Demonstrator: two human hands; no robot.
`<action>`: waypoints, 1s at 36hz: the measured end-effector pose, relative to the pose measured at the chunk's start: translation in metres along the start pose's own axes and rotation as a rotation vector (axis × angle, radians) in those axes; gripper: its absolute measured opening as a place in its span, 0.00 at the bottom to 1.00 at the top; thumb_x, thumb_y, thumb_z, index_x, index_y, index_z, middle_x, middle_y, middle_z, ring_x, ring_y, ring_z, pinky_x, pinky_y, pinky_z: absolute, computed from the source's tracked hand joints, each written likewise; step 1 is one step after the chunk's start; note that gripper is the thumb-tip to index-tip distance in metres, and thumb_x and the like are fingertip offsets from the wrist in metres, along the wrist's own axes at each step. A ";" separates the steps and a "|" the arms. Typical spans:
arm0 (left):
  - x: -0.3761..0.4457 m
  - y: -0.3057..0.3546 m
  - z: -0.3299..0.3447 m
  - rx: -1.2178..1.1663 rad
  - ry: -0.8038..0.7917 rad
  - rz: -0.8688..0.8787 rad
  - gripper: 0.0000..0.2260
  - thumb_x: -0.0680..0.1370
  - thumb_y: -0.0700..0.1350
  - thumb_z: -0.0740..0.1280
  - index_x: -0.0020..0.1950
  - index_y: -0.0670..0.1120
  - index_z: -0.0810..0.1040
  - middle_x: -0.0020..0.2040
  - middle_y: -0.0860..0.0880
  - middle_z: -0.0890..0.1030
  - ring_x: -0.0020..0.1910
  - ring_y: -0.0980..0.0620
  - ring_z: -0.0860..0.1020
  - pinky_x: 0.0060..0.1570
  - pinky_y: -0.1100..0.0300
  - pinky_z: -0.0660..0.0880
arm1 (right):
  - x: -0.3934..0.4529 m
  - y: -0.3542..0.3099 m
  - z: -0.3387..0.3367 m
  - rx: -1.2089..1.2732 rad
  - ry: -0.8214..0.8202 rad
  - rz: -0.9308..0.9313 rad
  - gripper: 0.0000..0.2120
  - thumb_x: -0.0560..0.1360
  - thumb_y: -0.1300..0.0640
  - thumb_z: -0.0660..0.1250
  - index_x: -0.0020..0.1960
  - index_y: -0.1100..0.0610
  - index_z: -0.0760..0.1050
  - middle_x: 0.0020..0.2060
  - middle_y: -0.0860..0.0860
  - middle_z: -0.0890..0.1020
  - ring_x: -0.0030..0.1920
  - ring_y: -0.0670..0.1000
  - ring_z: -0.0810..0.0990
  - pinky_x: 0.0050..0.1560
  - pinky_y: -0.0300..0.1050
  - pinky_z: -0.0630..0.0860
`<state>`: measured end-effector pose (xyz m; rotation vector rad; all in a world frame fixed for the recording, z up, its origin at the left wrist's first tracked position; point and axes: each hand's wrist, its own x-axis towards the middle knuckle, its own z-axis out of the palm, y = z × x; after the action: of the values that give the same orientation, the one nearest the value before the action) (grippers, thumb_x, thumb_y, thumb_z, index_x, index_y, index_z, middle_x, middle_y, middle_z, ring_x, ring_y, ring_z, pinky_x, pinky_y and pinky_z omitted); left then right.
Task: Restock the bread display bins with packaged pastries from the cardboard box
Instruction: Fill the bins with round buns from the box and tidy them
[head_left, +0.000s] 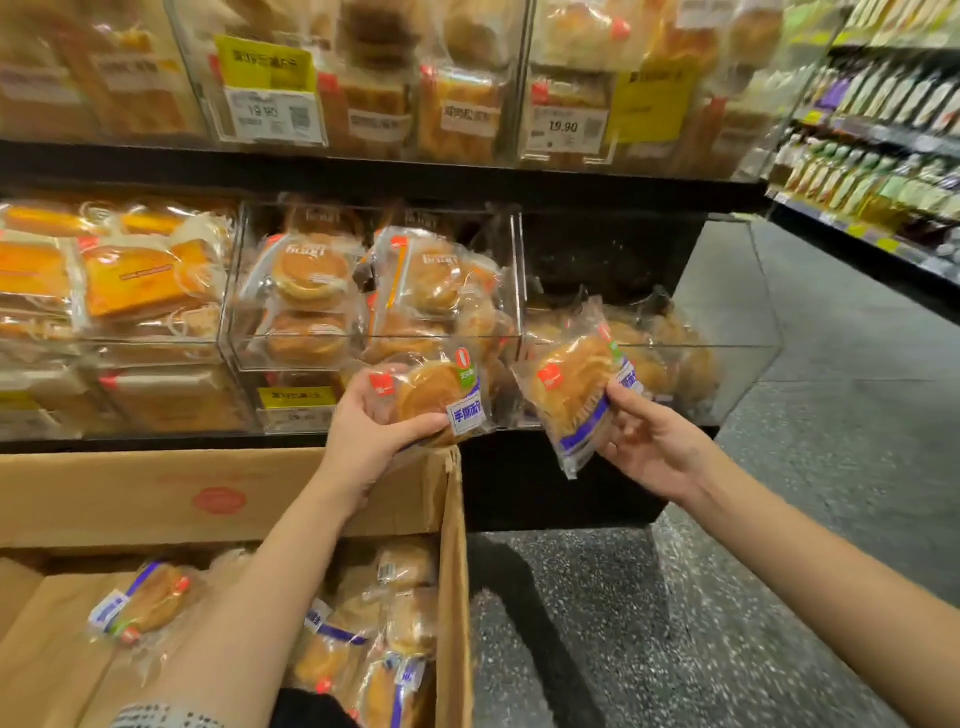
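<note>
Two packs up, right-hand bin next.

Right hand (644, 441) pinching a packaged pastry (576, 395) by its lower right edge, fingers curled on the wrapper, pack tilted with its long axis running up-left to down-right. Sitting just in front of the clear right-hand bin (748, 358), itself only part filled and lying up and ahead of that hand. Left hand (374, 431) wrapped round a second pastry pack (441, 400), thumb over the top, held just above the cardboard box (218, 499) and below the middle bin (374, 353). More packs lying loose down in the box. Right hand nearer the open bin, so probably first to drop.
</note>
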<state>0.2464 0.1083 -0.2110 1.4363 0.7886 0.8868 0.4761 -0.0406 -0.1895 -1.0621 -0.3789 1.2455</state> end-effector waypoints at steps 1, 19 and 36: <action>0.002 0.004 0.008 -0.011 0.006 0.016 0.29 0.63 0.35 0.77 0.61 0.45 0.72 0.53 0.51 0.80 0.50 0.56 0.80 0.41 0.70 0.77 | 0.000 -0.004 -0.001 0.047 0.038 -0.002 0.26 0.45 0.52 0.86 0.41 0.54 0.84 0.39 0.50 0.85 0.39 0.46 0.79 0.40 0.35 0.77; 0.058 0.044 0.082 -0.244 0.129 0.088 0.33 0.62 0.47 0.78 0.65 0.48 0.70 0.59 0.46 0.80 0.58 0.50 0.79 0.57 0.53 0.78 | 0.023 -0.078 0.018 0.173 0.413 -0.126 0.09 0.70 0.61 0.74 0.48 0.58 0.78 0.46 0.54 0.83 0.48 0.48 0.82 0.50 0.38 0.78; 0.088 0.045 0.086 -0.281 0.119 -0.020 0.27 0.63 0.48 0.76 0.60 0.51 0.72 0.56 0.48 0.81 0.52 0.49 0.83 0.50 0.56 0.81 | 0.140 -0.108 0.023 -0.212 0.626 -0.203 0.33 0.57 0.57 0.83 0.58 0.65 0.75 0.50 0.55 0.83 0.48 0.53 0.83 0.44 0.44 0.79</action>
<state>0.3626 0.1415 -0.1594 1.1356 0.7328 1.0319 0.5679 0.1003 -0.1315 -1.4896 -0.1289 0.6516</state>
